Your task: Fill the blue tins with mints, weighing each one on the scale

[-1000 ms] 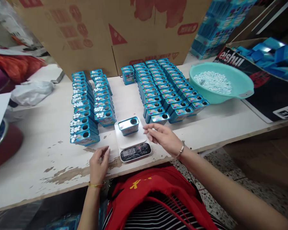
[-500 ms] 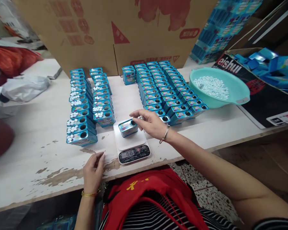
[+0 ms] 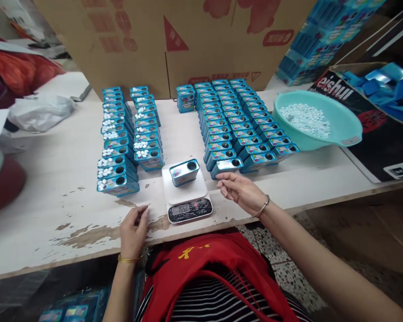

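Note:
A small blue tin [image 3: 184,172] with a round dark opening in its top stands on a white digital scale [image 3: 190,210], whose display seems to read 1552. My right hand [image 3: 240,190] hovers to the right of the scale, by the front tin of the right-hand rows [image 3: 226,167]. Its fingers are curled inward; whatever they may hold is hidden. On the table, left of the scale, rests my left hand [image 3: 134,226], empty, thumb and fingertips apart. Nearby, rows of tins [image 3: 117,184] carry small white candies on their tops.
A turquoise basin [image 3: 347,129] of white candies [image 3: 305,120] stands at the right. Behind the rows is a big cardboard box [image 3: 137,58]. Blue tins [image 3: 319,40] are stacked at the back right. A white plastic bag [image 3: 42,116] lies on the left.
My right hand has drawn back from the tin's opening, moving right and toward me. The scale's number has risen. My left hand stays in place on the table; the view has shifted slightly.

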The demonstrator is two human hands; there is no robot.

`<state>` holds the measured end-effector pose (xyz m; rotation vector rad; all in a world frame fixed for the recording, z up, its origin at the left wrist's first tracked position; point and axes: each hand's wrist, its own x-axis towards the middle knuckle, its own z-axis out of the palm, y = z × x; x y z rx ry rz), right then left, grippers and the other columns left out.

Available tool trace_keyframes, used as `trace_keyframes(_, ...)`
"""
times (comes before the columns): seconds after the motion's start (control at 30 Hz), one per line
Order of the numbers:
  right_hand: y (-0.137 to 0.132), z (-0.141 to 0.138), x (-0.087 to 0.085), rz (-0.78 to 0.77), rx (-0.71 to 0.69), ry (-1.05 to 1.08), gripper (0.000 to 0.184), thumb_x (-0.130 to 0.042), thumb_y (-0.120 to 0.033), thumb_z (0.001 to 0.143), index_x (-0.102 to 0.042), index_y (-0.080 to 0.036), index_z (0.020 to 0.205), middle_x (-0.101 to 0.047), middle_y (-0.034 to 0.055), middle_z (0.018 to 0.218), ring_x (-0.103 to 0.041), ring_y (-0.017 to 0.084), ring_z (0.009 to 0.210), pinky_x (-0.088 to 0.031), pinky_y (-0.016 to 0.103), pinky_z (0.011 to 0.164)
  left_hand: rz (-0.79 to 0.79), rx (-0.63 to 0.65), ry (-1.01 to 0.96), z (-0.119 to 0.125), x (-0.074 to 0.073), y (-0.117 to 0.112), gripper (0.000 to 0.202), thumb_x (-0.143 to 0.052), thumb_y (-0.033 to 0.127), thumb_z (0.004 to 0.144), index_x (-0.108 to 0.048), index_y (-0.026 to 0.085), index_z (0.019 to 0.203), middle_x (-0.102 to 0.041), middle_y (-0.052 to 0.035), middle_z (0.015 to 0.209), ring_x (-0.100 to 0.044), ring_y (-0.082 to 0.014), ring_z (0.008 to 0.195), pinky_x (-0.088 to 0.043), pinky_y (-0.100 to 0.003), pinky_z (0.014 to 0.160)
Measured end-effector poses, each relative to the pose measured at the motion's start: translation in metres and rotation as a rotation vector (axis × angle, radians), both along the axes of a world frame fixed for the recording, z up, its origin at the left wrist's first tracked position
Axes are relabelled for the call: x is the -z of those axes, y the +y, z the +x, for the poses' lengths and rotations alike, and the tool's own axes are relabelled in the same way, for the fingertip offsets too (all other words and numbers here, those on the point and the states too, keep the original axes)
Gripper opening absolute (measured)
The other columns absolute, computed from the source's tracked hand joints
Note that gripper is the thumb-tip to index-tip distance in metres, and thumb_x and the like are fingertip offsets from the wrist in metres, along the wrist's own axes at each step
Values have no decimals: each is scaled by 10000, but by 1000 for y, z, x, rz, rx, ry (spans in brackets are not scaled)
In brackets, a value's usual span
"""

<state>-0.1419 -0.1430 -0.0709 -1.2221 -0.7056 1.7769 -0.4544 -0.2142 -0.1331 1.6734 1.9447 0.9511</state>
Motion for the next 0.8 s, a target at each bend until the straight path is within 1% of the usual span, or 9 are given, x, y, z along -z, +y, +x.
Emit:
trace_keyframes(0.1,-15,5,25,-11,28,-61,305,-703,-352,666,-559,-164,859,-590,-3,687,-466,60,468,-246,188,389,17,10,-6,3,-13,9,306,-514,434,848,-628,174,959,-649,-47,885,-576,-141,739,-484,-274,699)
trace_keyframes(0.2,-26,8,47,7,87,-181,355,-695,-440,655,-557,-173,844,-572,-12,653,-434,58,430,-235,188,373,117,91,28,15,-37,26,299,-526,394,855,-595,179,1051,-628,-47,923,-579,-138,781,-480,-277,722)
trace_keyframes(0.27,-31,8,59,36,139,-245,355,-680,-475,668,-557,-181,823,-548,-24,621,-415,56,417,-251,193,378,198,206,83,29,-55,42,367,-553,384,844,-539,189,1154,-601,-68,1027,-576,-162,894,-479,-289,747)
trace_keyframes(0.37,-39,7,71,122,197,-320,308,-648,-480,722,-571,-194,806,-534,-24,615,-413,64,428,-316,214,412,227,433,275,51,-78,70,611,-626,415,784,-405,197,1310,-517,-124,1227,-506,-241,1113,-463,-356,844)
trace_keyframes(0.47,-45,4,79,244,223,-419,275,-600,-475,777,-614,-217,871,-546,-1,639,-436,102,452,-373,250,432,156,639,526,68,-94,108,504,-585,325,812,-429,188,1271,-578,-114,1131,-543,-253,1047,-446,-379,830)
trace_keyframes(0.53,-47,2,84,301,235,-452,264,-587,-460,794,-636,-233,919,-563,19,665,-490,138,507,-428,273,470,139,671,645,73,-102,142,369,-539,261,826,-484,180,1181,-612,-93,1021,-575,-242,946,-441,-363,783)
trace_keyframes(0.63,-48,-1,92,371,275,-511,244,-569,-425,816,-652,-254,969,-621,59,759,-584,195,646,-513,317,603,125,566,731,78,-108,211,328,-538,251,803,-508,167,1118,-610,-102,1018,-580,-252,945,-433,-350,790)
trace_keyframes(0.73,-48,-3,101,466,278,-604,229,-521,-361,856,-650,-276,1026,-666,84,925,-636,216,814,-532,325,785,91,500,766,89,-102,292,312,-542,212,773,-530,164,1080,-609,-112,1040,-586,-249,954,-434,-328,781)
trace_keyframes(0.8,-48,-7,109,544,282,-640,250,-488,-331,879,-641,-272,1067,-669,90,992,-643,208,885,-531,295,821,83,494,788,99,-94,342,320,-570,190,745,-547,166,1062,-611,-105,1032,-590,-237,942,-436,-309,766)
